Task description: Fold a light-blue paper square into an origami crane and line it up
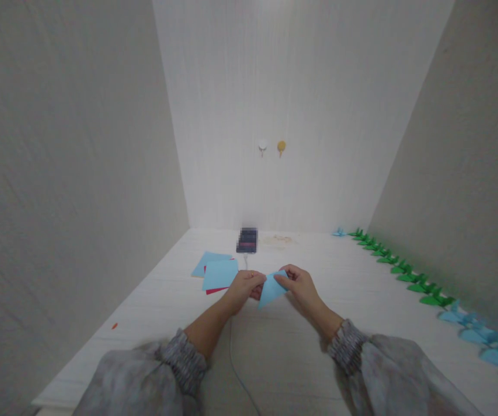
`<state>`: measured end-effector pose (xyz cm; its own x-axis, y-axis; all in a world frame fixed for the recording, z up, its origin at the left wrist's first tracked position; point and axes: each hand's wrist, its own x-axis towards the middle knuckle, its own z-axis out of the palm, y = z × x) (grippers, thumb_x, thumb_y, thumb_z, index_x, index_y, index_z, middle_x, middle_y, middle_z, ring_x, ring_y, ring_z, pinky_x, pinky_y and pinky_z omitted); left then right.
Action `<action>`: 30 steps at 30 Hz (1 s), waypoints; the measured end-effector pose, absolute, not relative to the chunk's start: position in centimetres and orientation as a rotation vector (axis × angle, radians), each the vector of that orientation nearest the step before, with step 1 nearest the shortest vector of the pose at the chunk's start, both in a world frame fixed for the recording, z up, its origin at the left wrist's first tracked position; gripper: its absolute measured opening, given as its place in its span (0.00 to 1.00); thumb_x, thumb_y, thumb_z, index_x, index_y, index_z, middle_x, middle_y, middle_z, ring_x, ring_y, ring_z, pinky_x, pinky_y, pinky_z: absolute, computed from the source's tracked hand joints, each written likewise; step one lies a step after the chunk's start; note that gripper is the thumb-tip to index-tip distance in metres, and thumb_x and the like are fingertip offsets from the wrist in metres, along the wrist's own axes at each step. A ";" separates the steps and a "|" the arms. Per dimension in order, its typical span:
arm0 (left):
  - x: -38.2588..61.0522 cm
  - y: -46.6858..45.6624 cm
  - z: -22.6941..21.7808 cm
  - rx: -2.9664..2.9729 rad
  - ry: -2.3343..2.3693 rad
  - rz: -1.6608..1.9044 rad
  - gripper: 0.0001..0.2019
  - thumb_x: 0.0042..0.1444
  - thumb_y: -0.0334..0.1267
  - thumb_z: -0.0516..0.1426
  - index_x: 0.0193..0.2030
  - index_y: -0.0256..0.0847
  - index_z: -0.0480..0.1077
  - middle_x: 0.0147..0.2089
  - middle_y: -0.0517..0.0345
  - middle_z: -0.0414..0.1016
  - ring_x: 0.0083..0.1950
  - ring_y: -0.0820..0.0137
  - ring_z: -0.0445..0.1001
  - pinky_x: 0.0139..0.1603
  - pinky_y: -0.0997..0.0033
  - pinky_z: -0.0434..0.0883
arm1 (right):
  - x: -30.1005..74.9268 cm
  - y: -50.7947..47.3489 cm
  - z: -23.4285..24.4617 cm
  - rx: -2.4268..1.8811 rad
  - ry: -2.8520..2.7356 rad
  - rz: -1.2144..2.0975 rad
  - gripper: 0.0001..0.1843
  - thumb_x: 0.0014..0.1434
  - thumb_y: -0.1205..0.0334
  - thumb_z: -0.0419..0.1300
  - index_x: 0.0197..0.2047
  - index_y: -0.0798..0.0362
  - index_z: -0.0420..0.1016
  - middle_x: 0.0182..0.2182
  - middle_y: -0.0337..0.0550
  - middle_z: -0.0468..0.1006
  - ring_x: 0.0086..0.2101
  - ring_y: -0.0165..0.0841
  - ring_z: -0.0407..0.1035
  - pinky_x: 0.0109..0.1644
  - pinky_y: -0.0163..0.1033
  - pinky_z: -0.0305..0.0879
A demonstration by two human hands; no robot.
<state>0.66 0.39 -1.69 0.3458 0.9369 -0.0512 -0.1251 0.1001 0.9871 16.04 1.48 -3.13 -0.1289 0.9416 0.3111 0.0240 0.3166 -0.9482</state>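
A light blue sheet of origami paper, folded into a pointed shape, is held between both hands above the white table. My left hand pinches its left edge, fingers closed. At the opposite edge, my right hand grips the paper with the thumb on top and the fingers behind. Part of the paper is hidden by the fingers. Just left of my left hand lie blue paper squares, with red paper showing from underneath.
A phone with a cable lies at the back of the table. Green folded paper birds and blue ones line the right wall. A small orange-red scrap lies at left. Two hooks hang on the back wall.
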 end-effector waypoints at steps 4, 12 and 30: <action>0.7 0.3 -1.6 1.210 0.877 0.966 0.12 0.40 0.41 0.53 0.16 0.36 0.58 0.14 0.65 0.57 0.15 0.81 0.55 0.16 0.80 0.54 | 16.1 1.0 -2.6 -0.943 -1.608 0.872 0.08 0.43 0.59 0.57 0.26 0.55 0.67 0.19 0.36 0.67 0.22 0.27 0.61 0.26 0.32 0.58; 0.6 0.4 -1.8 1.274 0.933 0.972 0.13 0.39 0.40 0.52 0.14 0.37 0.52 0.12 0.68 0.51 0.14 0.82 0.50 0.15 0.80 0.52 | 16.4 0.4 -2.2 -0.848 -1.980 0.543 0.09 0.50 0.64 0.52 0.33 0.52 0.72 0.28 0.41 0.73 0.30 0.30 0.66 0.35 0.34 0.62; 0.5 0.6 -2.3 1.229 0.845 1.038 0.14 0.38 0.40 0.53 0.13 0.38 0.50 0.13 0.69 0.47 0.14 0.84 0.46 0.15 0.80 0.45 | 17.0 0.0 -2.0 -0.603 -2.253 0.228 0.16 0.51 0.73 0.47 0.42 0.51 0.65 0.38 0.46 0.66 0.39 0.30 0.62 0.42 0.36 0.62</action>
<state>0.46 0.57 -2.34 0.3248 0.9453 0.0294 -0.1629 0.0253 0.9863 17.00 0.03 -2.05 -0.5858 0.4899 0.6456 0.3508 0.8714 -0.3429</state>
